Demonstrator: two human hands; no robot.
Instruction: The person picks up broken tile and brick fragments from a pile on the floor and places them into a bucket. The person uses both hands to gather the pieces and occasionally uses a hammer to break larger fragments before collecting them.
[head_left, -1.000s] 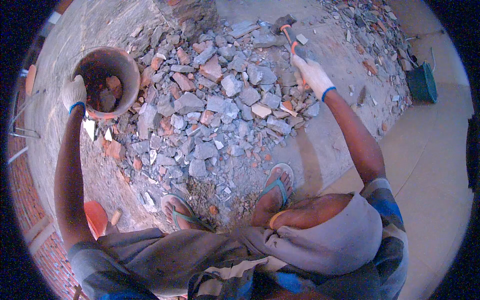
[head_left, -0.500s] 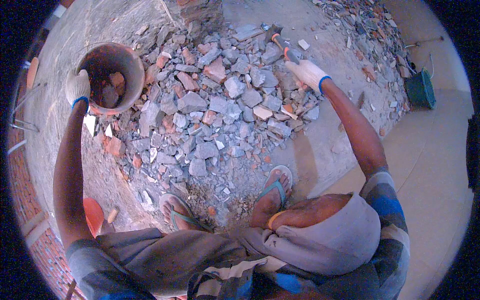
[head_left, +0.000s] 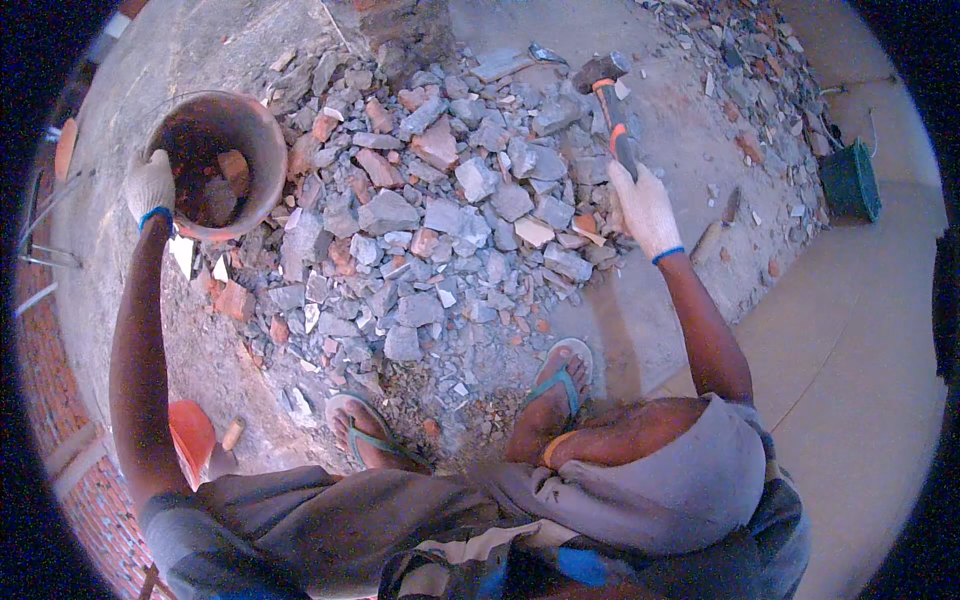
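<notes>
My left hand (head_left: 150, 187), in a white glove with a blue cuff, grips the rim of a round brownish bucket (head_left: 262, 137) that holds a few chunks of brick and stone. My right hand (head_left: 643, 207), gloved the same way, is closed around the handle of a hammer (head_left: 610, 98) with an orange-and-black grip; its dark head points away over the far edge of a pile of grey and reddish rubble (head_left: 440, 220). The rubble lies between both hands. My feet in sandals (head_left: 562, 378) stand at the near edge of the pile.
A green crate (head_left: 850, 180) stands at the right by a strip of scattered debris (head_left: 750, 90). An orange object (head_left: 192, 436) lies near my left leg. A brick wall (head_left: 60, 430) runs along the left. Smooth pale floor (head_left: 860, 380) spreads to the right.
My right hand has swung the hammer up and away from the rubble, its head now higher over the pile's far edge. The left hand and bucket have shifted slightly.
</notes>
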